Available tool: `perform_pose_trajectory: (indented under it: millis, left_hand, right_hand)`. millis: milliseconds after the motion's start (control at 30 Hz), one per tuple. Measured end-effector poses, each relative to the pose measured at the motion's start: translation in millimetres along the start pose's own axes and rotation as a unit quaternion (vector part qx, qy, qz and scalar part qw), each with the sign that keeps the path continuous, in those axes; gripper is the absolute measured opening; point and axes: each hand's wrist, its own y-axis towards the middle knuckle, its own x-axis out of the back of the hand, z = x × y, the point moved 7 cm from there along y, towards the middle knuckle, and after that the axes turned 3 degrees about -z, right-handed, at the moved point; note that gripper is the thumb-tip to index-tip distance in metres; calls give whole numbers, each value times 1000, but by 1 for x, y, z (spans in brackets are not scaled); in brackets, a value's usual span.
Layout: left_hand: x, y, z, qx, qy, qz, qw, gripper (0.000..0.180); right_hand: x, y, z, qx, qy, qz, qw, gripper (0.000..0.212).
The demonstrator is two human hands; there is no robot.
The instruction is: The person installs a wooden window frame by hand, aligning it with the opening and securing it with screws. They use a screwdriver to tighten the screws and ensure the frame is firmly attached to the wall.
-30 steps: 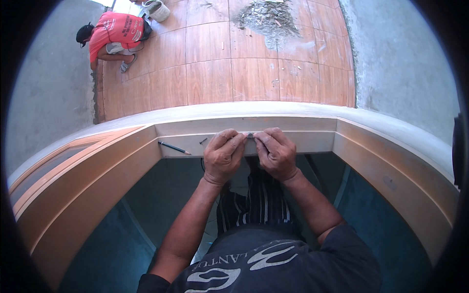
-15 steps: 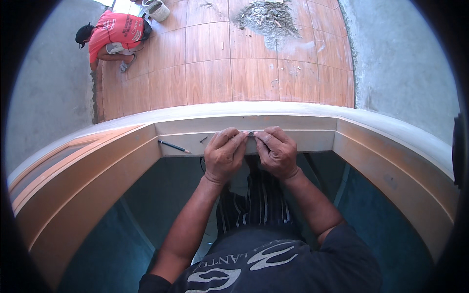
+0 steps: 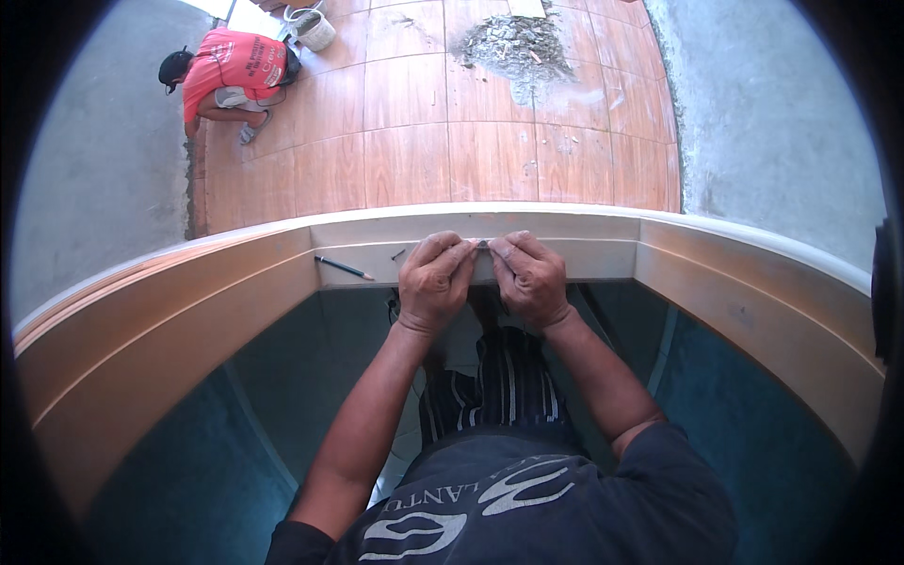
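Both of my hands are at the far crosspiece of a pale wooden frame (image 3: 593, 250), fingertips almost meeting at its middle. A small dark piece (image 3: 482, 245), too small to name, sits between them. My left hand (image 3: 436, 281) is closed in a pinch at the piece's left end. The fingers of my right hand (image 3: 530, 281) pinch its right end in the same way. On the crosspiece left of my hands lie a dark screw (image 3: 397, 254) and a dark green pencil (image 3: 345, 268), its sharpened tip toward my left hand.
Long frame sides (image 3: 753, 273) run toward me on both sides. Beyond the frame, a person in a red shirt (image 3: 240, 71) crouches by the left wall near a white bucket (image 3: 313, 33). Grey rubble (image 3: 516, 47) lies on the wood-look tiled floor (image 3: 405, 141).
The view has tilted slightly, so the crosspiece and my hands sit a little higher in the picture. Both hands keep their pinch at the small dark piece.
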Motion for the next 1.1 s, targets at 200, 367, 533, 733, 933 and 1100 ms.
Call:
perform_pose_trajectory:
  millis: [200,367,533,733,933,1100]
  left_hand:
    - [-2,-3,3,-8,0,-7,1000,15]
    - [-1,-4,4,-1,-12,-12,1000,14]
    - [-1,-4,4,3,-20,-14,1000,17]
    - [0,-6,10,114,-104,25,988,18]
    - [0,-2,14,84,-58,10,995,18]
    - [-1,1,12,137,-70,29,988,17]
  right_hand:
    - [-1,-2,-2,-1,3,1,1000,17]
    - [-1,-3,-1,9,2,-4,1000,16]
    - [0,-1,1,8,-3,-5,1000,15]
    - [-1,-2,-1,10,-11,-5,1000,14]
    - [-1,-2,1,9,-16,-3,1000,15]
    - [-2,-3,-1,9,-21,-1,1000,16]
